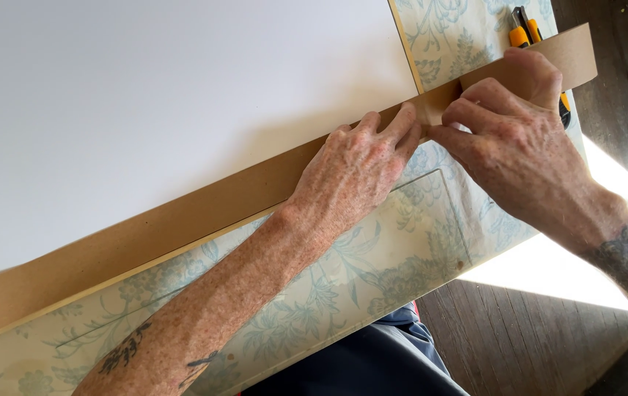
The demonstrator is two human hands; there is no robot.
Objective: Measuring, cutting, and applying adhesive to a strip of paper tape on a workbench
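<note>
Surface: floral tablecloth, white board on top.
Strip: brown paper tape along board's lower edge.
Left hand: palm down, fingers spread, pressing tape.
Right hand: pinching tape beside left fingertips.
Nearby: yellow utility knife, behind tape.

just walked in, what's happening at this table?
A person is pressing a long brown paper strip along the edge of a large white board on a floral-covered table. The left hand lies flat on the strip; the right hand pinches it near the board's corner. A yellow utility knife lies partly under the strip's far end.
</note>
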